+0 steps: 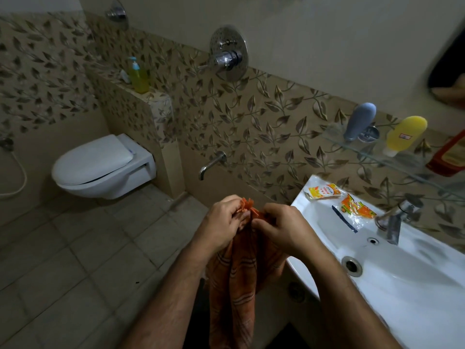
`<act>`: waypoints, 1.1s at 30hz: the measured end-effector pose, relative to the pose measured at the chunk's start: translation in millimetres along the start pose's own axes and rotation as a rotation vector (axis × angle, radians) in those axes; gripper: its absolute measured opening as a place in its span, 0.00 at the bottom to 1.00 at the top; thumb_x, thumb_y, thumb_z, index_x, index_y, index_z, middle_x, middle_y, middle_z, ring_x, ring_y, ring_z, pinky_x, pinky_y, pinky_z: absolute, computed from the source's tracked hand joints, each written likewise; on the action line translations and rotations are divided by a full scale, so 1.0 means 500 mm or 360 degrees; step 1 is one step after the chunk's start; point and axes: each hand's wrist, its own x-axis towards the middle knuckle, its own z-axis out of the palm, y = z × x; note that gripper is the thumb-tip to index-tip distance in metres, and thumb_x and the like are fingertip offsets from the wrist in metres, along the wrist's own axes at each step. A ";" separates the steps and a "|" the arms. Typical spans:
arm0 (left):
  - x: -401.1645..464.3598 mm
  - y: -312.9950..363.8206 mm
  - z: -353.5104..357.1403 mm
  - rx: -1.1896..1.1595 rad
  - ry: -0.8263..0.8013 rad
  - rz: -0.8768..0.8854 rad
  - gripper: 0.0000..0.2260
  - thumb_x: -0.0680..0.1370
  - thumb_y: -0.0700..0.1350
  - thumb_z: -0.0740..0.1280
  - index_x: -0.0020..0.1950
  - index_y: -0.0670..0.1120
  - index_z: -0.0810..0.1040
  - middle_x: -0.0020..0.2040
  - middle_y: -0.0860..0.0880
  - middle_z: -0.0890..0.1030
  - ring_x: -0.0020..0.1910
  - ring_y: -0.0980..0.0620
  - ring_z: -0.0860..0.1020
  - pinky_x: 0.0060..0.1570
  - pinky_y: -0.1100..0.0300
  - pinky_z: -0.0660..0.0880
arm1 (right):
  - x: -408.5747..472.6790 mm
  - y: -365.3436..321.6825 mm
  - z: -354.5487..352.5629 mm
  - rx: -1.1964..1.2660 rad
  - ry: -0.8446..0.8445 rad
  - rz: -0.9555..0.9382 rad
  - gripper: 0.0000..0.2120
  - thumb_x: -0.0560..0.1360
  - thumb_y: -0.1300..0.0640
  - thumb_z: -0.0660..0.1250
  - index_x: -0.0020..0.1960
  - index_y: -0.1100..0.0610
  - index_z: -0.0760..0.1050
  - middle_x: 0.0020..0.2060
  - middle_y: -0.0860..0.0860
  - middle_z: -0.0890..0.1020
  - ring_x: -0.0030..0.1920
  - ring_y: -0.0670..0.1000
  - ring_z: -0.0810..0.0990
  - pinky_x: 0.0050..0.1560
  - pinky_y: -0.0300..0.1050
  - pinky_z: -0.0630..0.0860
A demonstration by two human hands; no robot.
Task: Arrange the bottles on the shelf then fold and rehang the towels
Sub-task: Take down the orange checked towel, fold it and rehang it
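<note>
One towel (239, 280); two sachets (323, 192)

Clear glass wall shelf (362, 147) at right carries three bottles: grey-blue rounded bottle (359, 121), yellow bottle (404, 134) standing cap-down with a small label, and a red bottle (450, 157) cut off by the frame edge. White ceramic washbasin (415, 298) below it: on its rim, two orange-and-white plastic sachets (324, 191), (357, 209) and a thin dark blue stick (344, 219). Tiled ledge (141, 96) behind the toilet holds a green pump bottle (139, 76) and a small white tube (124, 76) beside it.
</note>
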 end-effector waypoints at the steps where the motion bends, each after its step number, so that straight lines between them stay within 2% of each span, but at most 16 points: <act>1: 0.003 0.002 0.001 0.0028 0.0039 0.0030 0.09 0.78 0.41 0.65 0.39 0.50 0.72 0.39 0.56 0.72 0.39 0.58 0.74 0.40 0.61 0.72 | 0.000 0.004 -0.003 0.0083 -0.0024 0.0081 0.09 0.75 0.47 0.69 0.42 0.51 0.75 0.35 0.46 0.78 0.39 0.47 0.77 0.39 0.48 0.73; 3: 0.006 0.000 0.000 0.0048 0.0102 0.0066 0.06 0.78 0.41 0.65 0.41 0.47 0.75 0.41 0.55 0.74 0.41 0.55 0.75 0.41 0.57 0.74 | 0.000 0.011 -0.007 0.0291 -0.0139 0.0257 0.08 0.73 0.47 0.72 0.45 0.49 0.76 0.41 0.45 0.81 0.43 0.46 0.80 0.42 0.46 0.76; 5: 0.011 -0.001 -0.005 0.0079 0.0150 0.0091 0.05 0.78 0.41 0.65 0.43 0.42 0.77 0.43 0.52 0.76 0.43 0.54 0.77 0.43 0.55 0.75 | -0.002 0.018 -0.008 0.0392 -0.0315 0.0372 0.10 0.72 0.48 0.73 0.49 0.50 0.77 0.45 0.47 0.82 0.46 0.47 0.81 0.47 0.48 0.79; 9: 0.018 0.003 -0.023 0.0169 0.0263 0.0113 0.05 0.78 0.39 0.67 0.42 0.40 0.77 0.42 0.52 0.76 0.42 0.55 0.75 0.44 0.60 0.73 | -0.010 0.030 -0.001 0.0459 -0.0607 0.0487 0.14 0.74 0.50 0.72 0.58 0.51 0.77 0.51 0.50 0.83 0.49 0.48 0.83 0.53 0.48 0.81; 11: 0.020 0.003 -0.032 0.0196 0.0287 0.0098 0.05 0.77 0.37 0.67 0.41 0.41 0.77 0.41 0.53 0.74 0.41 0.56 0.75 0.43 0.63 0.72 | -0.011 0.037 0.002 0.0435 -0.0649 0.0506 0.17 0.74 0.46 0.71 0.59 0.52 0.77 0.53 0.50 0.83 0.51 0.49 0.83 0.54 0.48 0.81; 14: 0.021 -0.002 -0.044 0.0244 0.0284 0.0054 0.04 0.77 0.37 0.68 0.42 0.40 0.78 0.42 0.52 0.75 0.42 0.55 0.75 0.44 0.67 0.71 | -0.009 0.044 -0.004 0.0216 -0.0503 0.0428 0.18 0.73 0.41 0.71 0.56 0.51 0.78 0.50 0.49 0.84 0.51 0.50 0.82 0.53 0.51 0.80; 18: 0.027 -0.012 -0.064 0.0275 0.0364 -0.0064 0.04 0.77 0.37 0.68 0.44 0.37 0.79 0.44 0.48 0.78 0.43 0.55 0.76 0.45 0.66 0.72 | -0.014 0.043 -0.025 -0.0123 -0.0175 0.0114 0.09 0.73 0.49 0.71 0.53 0.48 0.79 0.46 0.47 0.84 0.49 0.50 0.81 0.47 0.49 0.78; 21: 0.035 -0.021 -0.079 0.0289 0.0415 -0.0127 0.05 0.78 0.38 0.67 0.43 0.38 0.78 0.44 0.49 0.77 0.43 0.54 0.76 0.45 0.62 0.73 | -0.018 0.047 -0.031 -0.0067 -0.0022 -0.0240 0.03 0.73 0.51 0.73 0.47 0.48 0.83 0.37 0.42 0.79 0.43 0.49 0.77 0.44 0.51 0.76; 24: 0.039 -0.021 -0.083 0.0334 0.0450 -0.0188 0.06 0.78 0.39 0.67 0.42 0.40 0.78 0.44 0.50 0.76 0.43 0.55 0.75 0.44 0.63 0.71 | -0.015 0.044 -0.030 0.0053 -0.0031 -0.0380 0.04 0.72 0.50 0.74 0.45 0.50 0.84 0.37 0.43 0.76 0.43 0.47 0.73 0.42 0.49 0.73; 26: 0.040 -0.016 -0.083 0.0356 0.0500 -0.0214 0.05 0.78 0.40 0.66 0.44 0.40 0.79 0.44 0.51 0.76 0.44 0.56 0.75 0.45 0.64 0.70 | -0.012 0.035 -0.029 0.0025 -0.0164 -0.0262 0.09 0.73 0.45 0.72 0.43 0.51 0.82 0.40 0.47 0.76 0.44 0.46 0.74 0.43 0.50 0.75; 29: 0.041 -0.008 -0.083 0.0328 0.0550 -0.0220 0.04 0.79 0.40 0.66 0.46 0.41 0.80 0.45 0.53 0.77 0.45 0.55 0.76 0.46 0.63 0.72 | -0.009 0.027 -0.025 -0.0148 -0.0467 0.0120 0.21 0.78 0.38 0.61 0.41 0.54 0.79 0.42 0.52 0.80 0.43 0.50 0.77 0.44 0.52 0.75; 31: 0.041 -0.002 -0.080 0.0300 0.0513 -0.0195 0.04 0.79 0.40 0.66 0.46 0.42 0.80 0.45 0.52 0.77 0.45 0.55 0.76 0.46 0.62 0.73 | -0.008 0.025 -0.017 -0.0012 -0.0460 0.0424 0.28 0.79 0.34 0.50 0.39 0.53 0.75 0.40 0.52 0.80 0.42 0.51 0.78 0.46 0.50 0.75; 33: 0.038 0.002 -0.076 0.0281 0.0475 -0.0173 0.05 0.79 0.40 0.66 0.44 0.41 0.80 0.44 0.52 0.77 0.44 0.55 0.76 0.45 0.62 0.73 | -0.003 0.027 -0.007 0.0013 -0.0332 0.0650 0.29 0.80 0.34 0.48 0.36 0.53 0.72 0.35 0.50 0.78 0.39 0.49 0.77 0.42 0.45 0.72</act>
